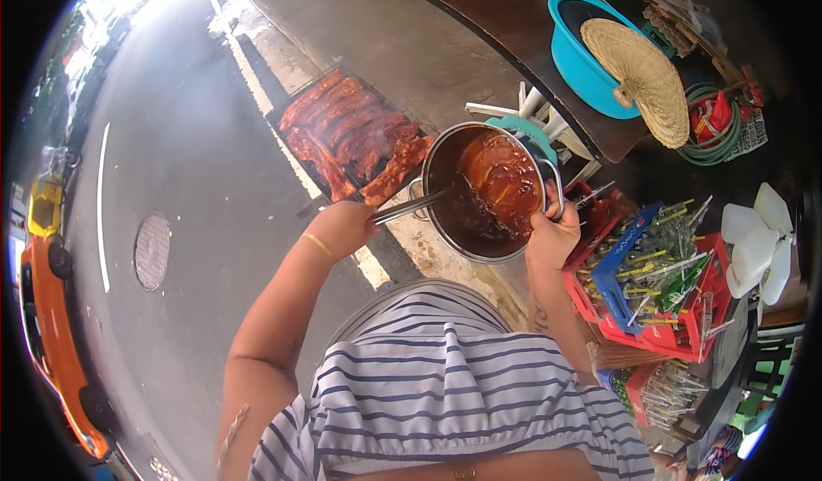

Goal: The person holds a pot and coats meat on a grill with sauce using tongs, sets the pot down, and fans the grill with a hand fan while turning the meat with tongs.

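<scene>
Shirt (445, 387) at 6 o'clock. Our left hand (341, 229) clenches utensil (408, 209); right hand (550, 240) clasps pot (443, 157) by 3-o'clock handle (557, 173), sensible hold: likely heavy.

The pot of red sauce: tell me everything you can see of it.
The pot is round, deep and open, apparently shiny metal, with a bright rim and loop handles on opposite sides. Glossy orange-red sauce lies toward its right side, so it seems tilted that way. The right hand grips the right-side handle; a metal utensil from the left hand reaches inside. It is beside the red-glazed meat; its underside is hidden.
</scene>
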`<state>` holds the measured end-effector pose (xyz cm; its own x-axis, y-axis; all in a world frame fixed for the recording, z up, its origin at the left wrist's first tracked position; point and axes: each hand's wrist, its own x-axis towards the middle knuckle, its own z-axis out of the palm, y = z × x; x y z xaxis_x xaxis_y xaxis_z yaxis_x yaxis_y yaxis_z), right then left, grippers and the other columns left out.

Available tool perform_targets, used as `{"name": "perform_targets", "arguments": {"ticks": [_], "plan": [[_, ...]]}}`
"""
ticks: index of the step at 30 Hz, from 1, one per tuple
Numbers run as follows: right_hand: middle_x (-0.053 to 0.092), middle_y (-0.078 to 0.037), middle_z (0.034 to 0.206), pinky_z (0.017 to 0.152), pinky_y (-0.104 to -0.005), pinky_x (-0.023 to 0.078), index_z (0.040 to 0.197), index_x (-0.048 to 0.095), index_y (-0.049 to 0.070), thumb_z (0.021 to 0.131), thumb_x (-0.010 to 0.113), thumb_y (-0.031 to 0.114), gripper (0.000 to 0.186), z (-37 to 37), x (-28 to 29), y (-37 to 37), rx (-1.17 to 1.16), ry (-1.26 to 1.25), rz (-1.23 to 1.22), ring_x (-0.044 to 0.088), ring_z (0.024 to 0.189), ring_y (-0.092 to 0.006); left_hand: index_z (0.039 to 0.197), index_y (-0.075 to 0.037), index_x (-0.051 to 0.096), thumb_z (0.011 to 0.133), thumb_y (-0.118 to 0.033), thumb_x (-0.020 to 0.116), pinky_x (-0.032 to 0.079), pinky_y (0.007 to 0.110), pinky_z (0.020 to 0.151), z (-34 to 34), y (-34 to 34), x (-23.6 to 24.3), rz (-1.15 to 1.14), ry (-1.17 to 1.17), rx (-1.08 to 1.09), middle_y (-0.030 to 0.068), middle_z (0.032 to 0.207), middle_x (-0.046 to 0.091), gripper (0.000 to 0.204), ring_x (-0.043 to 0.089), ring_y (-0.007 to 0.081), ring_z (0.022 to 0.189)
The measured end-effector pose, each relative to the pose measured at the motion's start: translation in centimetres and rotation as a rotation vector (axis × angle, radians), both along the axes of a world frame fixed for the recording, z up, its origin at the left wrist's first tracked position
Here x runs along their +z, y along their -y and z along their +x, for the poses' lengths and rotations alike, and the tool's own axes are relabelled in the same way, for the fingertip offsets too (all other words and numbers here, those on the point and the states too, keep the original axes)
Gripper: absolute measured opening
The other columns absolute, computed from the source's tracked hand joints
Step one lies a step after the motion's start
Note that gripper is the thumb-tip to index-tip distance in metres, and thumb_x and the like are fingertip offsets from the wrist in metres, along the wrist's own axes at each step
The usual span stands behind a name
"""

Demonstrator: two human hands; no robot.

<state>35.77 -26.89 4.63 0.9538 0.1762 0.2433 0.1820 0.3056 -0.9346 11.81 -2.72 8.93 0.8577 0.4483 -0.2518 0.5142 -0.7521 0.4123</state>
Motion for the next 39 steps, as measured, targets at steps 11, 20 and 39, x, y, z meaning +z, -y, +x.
{"name": "perform_targets", "arguments": {"ticks": [11, 20, 39], "plan": [[0.066, -0.012, 0.109, 0.065, -0.0203, 0.044, 0.078, 0.052, 0.002, 0.068, 0.052, -0.018, 0.023, -1.1, 0.3, -0.4, -0.014, -0.054, -0.018, 0.054, 0.074, -0.0072, 0.097, 0.001, 0.067, 0.096, -0.023, 0.059, 0.051, 0.032, 0.059, 0.1, -0.9, -6.0, -0.948, -0.225, 0.081, 0.0081, 0.078, 0.066, 0.025, 0.063, 0.0173, 0.064], [0.066, -0.017, 0.113, 0.079, -0.0306, 0.051, 0.070, 0.043, 0.006, 0.062, 0.047, -0.024, 0.031, 0.9, -2.2, 0.4, -0.080, -0.269, 0.254, 0.065, 0.088, -0.0192, 0.107, -0.001, 0.064, 0.099, -0.030, 0.059, 0.051, 0.031, 0.058, -4.0, -3.0, -8.0, -1.149, 0.165, 0.323, 0.0076, 0.082, 0.065, 0.031, 0.061, 0.0159, 0.066], [0.068, -0.023, 0.114, 0.082, -0.0322, 0.053, 0.070, 0.043, 0.004, 0.058, 0.045, -0.025, 0.031, 0.1, -3.9, 3.2, -0.128, -0.270, 0.233, 0.068, 0.093, -0.0243, 0.093, 0.002, 0.067, 0.088, -0.018, 0.070, 0.048, 0.037, 0.052, 3.6, -10.8, -11.1, -0.310, 0.114, 0.462, 0.0132, 0.066, 0.062, 0.021, 0.063, 0.0237, 0.056]]}}
